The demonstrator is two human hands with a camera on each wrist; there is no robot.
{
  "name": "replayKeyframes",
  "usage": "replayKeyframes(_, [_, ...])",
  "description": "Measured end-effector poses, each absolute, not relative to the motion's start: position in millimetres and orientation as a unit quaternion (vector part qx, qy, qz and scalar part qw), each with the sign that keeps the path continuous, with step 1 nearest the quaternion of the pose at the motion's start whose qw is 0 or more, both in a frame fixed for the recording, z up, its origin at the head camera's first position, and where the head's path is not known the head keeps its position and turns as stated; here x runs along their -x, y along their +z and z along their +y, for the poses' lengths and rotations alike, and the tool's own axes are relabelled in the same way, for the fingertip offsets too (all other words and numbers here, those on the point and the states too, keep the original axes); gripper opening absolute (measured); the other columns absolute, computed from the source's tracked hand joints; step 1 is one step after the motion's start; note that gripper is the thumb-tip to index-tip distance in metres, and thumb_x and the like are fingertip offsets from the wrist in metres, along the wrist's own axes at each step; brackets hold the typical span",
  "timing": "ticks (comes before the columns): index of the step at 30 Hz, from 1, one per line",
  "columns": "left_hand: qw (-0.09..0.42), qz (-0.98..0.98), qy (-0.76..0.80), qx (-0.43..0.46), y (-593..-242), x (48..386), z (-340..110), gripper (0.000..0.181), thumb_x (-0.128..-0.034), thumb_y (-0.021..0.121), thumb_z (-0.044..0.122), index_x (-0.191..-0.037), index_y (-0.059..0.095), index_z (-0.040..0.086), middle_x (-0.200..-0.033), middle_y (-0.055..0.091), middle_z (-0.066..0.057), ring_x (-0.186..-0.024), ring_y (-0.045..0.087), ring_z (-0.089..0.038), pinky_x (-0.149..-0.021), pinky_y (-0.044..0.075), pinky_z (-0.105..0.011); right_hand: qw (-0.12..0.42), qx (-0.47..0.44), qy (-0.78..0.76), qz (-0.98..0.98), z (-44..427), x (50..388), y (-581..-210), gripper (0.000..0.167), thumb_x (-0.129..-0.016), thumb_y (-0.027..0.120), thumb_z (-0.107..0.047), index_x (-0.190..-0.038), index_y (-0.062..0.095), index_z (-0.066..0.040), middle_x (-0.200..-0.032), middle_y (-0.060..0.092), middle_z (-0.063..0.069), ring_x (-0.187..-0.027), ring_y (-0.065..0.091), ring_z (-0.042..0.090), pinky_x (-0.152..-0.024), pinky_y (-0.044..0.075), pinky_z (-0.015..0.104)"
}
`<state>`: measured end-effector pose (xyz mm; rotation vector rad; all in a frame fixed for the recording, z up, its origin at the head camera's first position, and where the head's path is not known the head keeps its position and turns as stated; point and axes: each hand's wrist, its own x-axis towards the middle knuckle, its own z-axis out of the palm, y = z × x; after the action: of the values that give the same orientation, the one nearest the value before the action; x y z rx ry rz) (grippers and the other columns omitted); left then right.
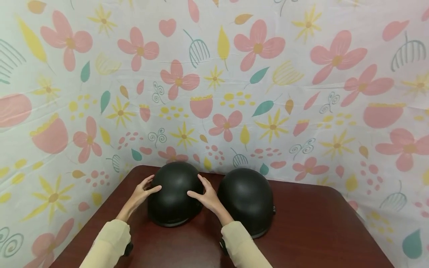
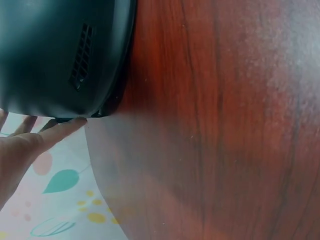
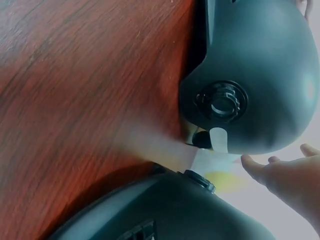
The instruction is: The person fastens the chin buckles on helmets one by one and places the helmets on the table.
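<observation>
Head view first: from where I stand, someone in cream sleeves [image 1: 108, 238] has both hands about a black helmet [image 1: 175, 201], which is at the left part of a reddish-brown table [image 1: 301, 216], near its back edge. Left hand [image 1: 142, 191] and right hand [image 1: 207, 195] flank the shell, both unclenched, fingers spread and fairly straight, thumbs turned inward. By the left wrist view, a fingertip touches the shell near its rim, below a grilled vent [image 2: 81, 57]; on the right, I can't tell whether the thumb presses or merely lies close. That side carries a round knob [image 3: 221, 101]. Just beside the right hand sits a second black helmet [image 1: 246, 201] (quite the matching pair), with a flower-printed cloth [image 1: 214, 93] behind the table.
</observation>
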<state>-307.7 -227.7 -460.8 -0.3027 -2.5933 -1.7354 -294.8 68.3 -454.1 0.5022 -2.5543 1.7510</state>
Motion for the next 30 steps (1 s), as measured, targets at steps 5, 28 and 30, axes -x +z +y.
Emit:
replayKeyframes(5, [-0.008, -0.821, -0.563, 0.093, -466, 307, -231, 0.081, -0.0935, 0.063, 0.030, -0.158, 0.016, 0.015, -0.160, 0.020, -0.023, -0.147, 0.021, -0.043, -0.114, 0.027, -0.061, -0.020, -0.141, 0.573, -0.807, 58, 301, -460, 0.089, -0.085, 0.074, -0.043, -0.157, 0.023, -0.026, -0.164, 0.010, 0.019, -0.149, 0.015, 0.045, -0.110, 0.026, 0.068])
replayKeyframes(28, [0.022, -0.788, -0.610, 0.080, -479, 291, -204, 0.090, -0.0900, 0.067, 0.027, -0.158, 0.009, 0.032, -0.165, 0.010, -0.014, -0.149, 0.016, -0.040, -0.114, 0.024, -0.065, -0.027, -0.123, 0.614, -0.779, 60, 285, -468, 0.092, -0.086, 0.074, -0.036, -0.157, 0.015, -0.033, -0.162, 0.005, 0.019, -0.147, 0.012, 0.050, -0.107, 0.026, 0.072])
replayKeyframes(30, [0.041, -0.788, -0.608, 0.090, -474, 292, -203, 0.087, -0.0902, 0.067, 0.026, -0.157, 0.012, 0.034, -0.164, 0.013, -0.014, -0.148, 0.020, -0.040, -0.113, 0.026, -0.065, -0.022, -0.122, 0.623, -0.773, 60, 281, -463, 0.092, -0.087, 0.074, -0.034, -0.157, 0.015, -0.031, -0.160, 0.008, 0.020, -0.145, 0.014, 0.050, -0.106, 0.026, 0.072])
